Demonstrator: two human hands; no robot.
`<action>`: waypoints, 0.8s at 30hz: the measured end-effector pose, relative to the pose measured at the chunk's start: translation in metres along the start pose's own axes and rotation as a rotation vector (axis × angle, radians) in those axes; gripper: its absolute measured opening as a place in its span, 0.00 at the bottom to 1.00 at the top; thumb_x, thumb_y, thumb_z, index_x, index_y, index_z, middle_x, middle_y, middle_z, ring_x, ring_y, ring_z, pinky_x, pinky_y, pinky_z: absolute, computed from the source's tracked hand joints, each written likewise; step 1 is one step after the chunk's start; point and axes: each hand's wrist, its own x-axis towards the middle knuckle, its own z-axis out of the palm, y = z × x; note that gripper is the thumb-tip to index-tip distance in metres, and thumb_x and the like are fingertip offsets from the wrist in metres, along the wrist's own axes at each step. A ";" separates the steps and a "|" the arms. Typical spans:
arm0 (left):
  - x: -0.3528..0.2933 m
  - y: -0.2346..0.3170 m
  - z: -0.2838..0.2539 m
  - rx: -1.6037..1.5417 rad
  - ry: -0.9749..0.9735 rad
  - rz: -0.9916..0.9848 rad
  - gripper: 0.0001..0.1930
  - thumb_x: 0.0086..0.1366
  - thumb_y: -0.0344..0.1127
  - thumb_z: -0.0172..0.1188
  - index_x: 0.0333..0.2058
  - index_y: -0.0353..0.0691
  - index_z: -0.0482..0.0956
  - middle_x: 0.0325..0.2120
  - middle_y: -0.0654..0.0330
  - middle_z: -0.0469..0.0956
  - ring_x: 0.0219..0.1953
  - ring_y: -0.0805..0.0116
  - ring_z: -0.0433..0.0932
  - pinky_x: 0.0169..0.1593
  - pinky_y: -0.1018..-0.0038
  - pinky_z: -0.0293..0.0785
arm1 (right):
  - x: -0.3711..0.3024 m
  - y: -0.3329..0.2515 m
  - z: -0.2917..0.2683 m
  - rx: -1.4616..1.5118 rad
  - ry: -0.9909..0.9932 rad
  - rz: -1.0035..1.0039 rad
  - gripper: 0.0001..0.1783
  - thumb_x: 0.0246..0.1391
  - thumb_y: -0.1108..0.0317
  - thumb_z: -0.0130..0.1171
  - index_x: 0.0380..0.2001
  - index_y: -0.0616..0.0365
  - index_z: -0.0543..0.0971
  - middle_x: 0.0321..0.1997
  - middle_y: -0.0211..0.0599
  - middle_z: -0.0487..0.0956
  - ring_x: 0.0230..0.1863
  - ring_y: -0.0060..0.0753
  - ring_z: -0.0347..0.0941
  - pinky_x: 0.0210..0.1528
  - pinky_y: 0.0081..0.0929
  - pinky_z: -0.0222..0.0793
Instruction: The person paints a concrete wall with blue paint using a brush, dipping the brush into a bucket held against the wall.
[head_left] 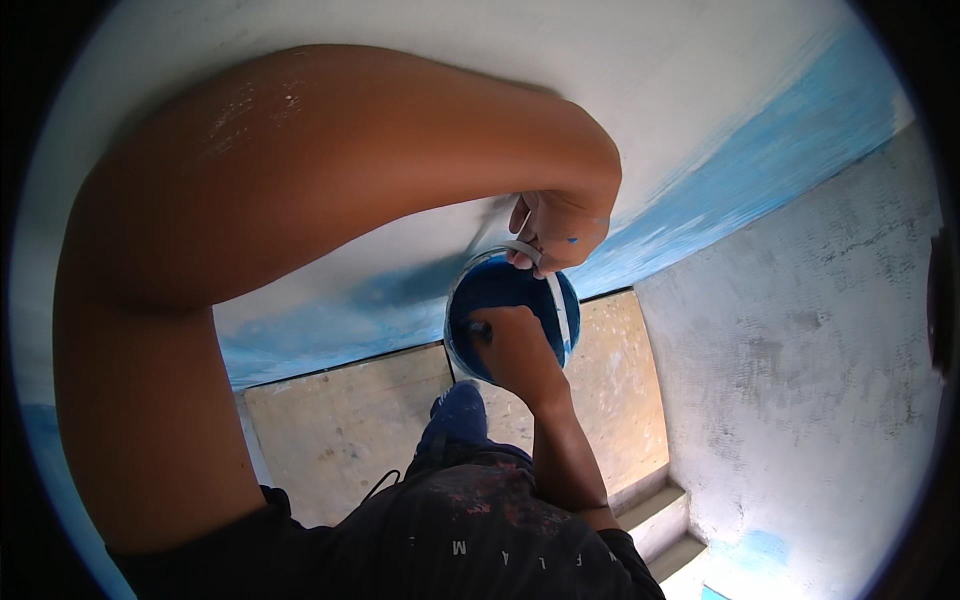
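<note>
My left arm bends across from the left along the wall. At its end, my left hand (562, 235) is closed on the pale handle (559, 305) of a bucket (449, 325), holding it up in front of me. Blue paint (490, 285) coats the inside of the bucket, and a small blue spot marks the left hand. My right hand (517, 348) reaches over the bucket's near side with its fingers curled round a dark-handled tool (480, 329). The tool's lower end is hidden inside the bucket, so its kind cannot be told.
The white wall (420, 285) ahead has a band of streaky light-blue paint (720, 195) along its lower part. A grey, patchy wall (790, 330) stands to the right. Below lies a tan floor (350, 420), with concrete steps (655, 520) going down at the lower right.
</note>
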 end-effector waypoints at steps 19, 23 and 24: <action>0.005 0.003 -0.009 -0.007 0.048 -0.003 0.19 0.66 0.41 0.57 0.54 0.48 0.82 0.49 0.63 0.84 0.57 0.59 0.77 0.60 0.58 0.68 | -0.090 -0.044 -0.062 0.285 0.428 0.007 0.12 0.53 0.81 0.68 0.42 0.65 0.84 0.35 0.43 0.85 0.32 0.27 0.81 0.33 0.24 0.73; 0.010 0.002 -0.014 -0.011 0.044 0.004 0.19 0.66 0.41 0.57 0.54 0.48 0.82 0.49 0.63 0.84 0.57 0.59 0.77 0.60 0.58 0.68 | -0.105 -0.033 -0.072 0.648 0.683 0.051 0.11 0.55 0.77 0.64 0.41 0.72 0.81 0.28 0.43 0.83 0.27 0.27 0.78 0.29 0.19 0.70; 0.011 0.000 -0.014 -0.008 0.043 0.007 0.19 0.66 0.41 0.57 0.55 0.48 0.82 0.49 0.63 0.84 0.57 0.59 0.77 0.60 0.58 0.68 | -0.106 -0.030 -0.074 0.719 0.734 0.035 0.12 0.55 0.75 0.64 0.42 0.71 0.80 0.27 0.42 0.82 0.25 0.27 0.77 0.27 0.20 0.69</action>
